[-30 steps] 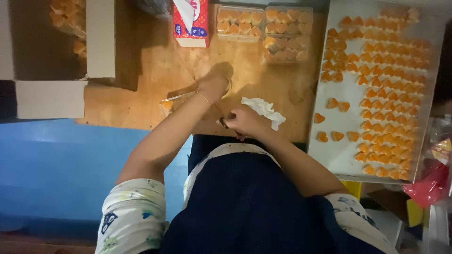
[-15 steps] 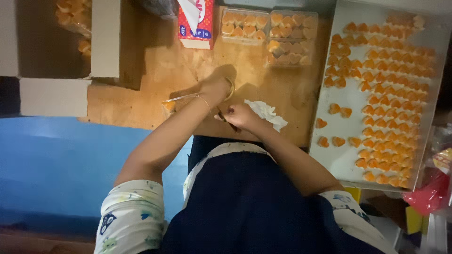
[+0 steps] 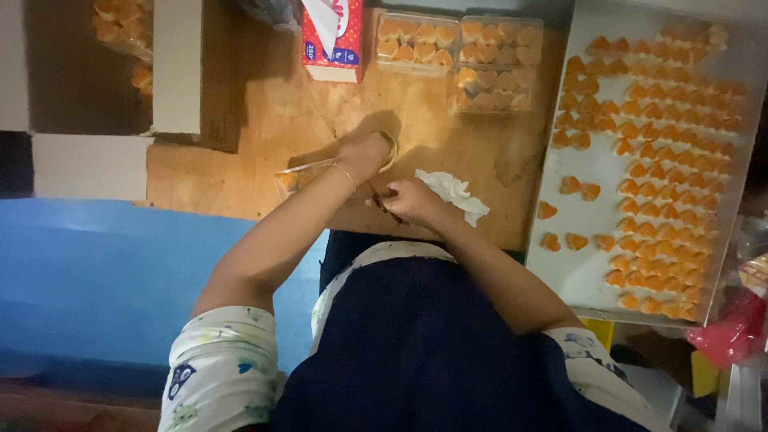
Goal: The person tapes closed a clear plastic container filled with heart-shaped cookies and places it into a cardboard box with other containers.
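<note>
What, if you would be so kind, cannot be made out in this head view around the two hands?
- Left hand: it covers what lies beneath; only a ring-like rim shows beside it.
- Right hand: a small dark thing at its fingers is too small to identify.
- Clear container: partly behind the left forearm, blurred.
- Cardboard box: cut off by the top edge.

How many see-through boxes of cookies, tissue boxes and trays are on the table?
Clear cookie boxes: 3, counting the second and third, all filled with orange cookies
Tissue box: 1
Tray: 1, holding rows of orange cookies
Total: 5
</note>
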